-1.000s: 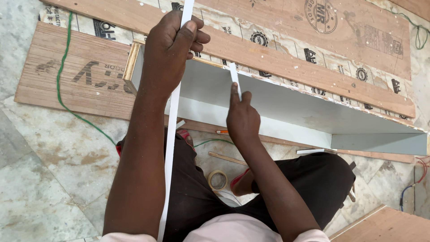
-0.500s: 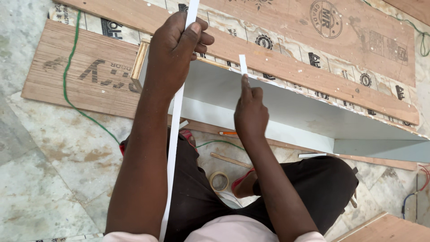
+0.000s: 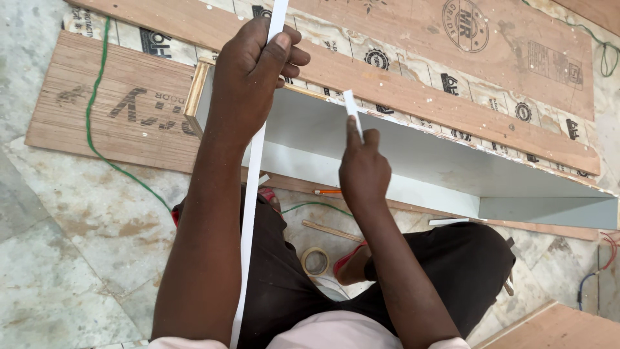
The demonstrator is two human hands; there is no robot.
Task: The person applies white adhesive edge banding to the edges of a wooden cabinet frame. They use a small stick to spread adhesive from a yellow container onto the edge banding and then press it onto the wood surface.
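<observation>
2 hands | left hand (image 3: pixel 248 81) grips thin white strip (image 3: pixel 248 213) (glossy) | right hand (image 3: pixel 363 169) pinches short strip end (image 3: pixel 352 111)

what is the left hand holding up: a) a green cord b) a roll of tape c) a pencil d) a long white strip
d: the left hand has its grip closed on a long white strip that runs from the top edge down past the arm, while the green cord, tape roll and pencil all lie on the floor.
</observation>
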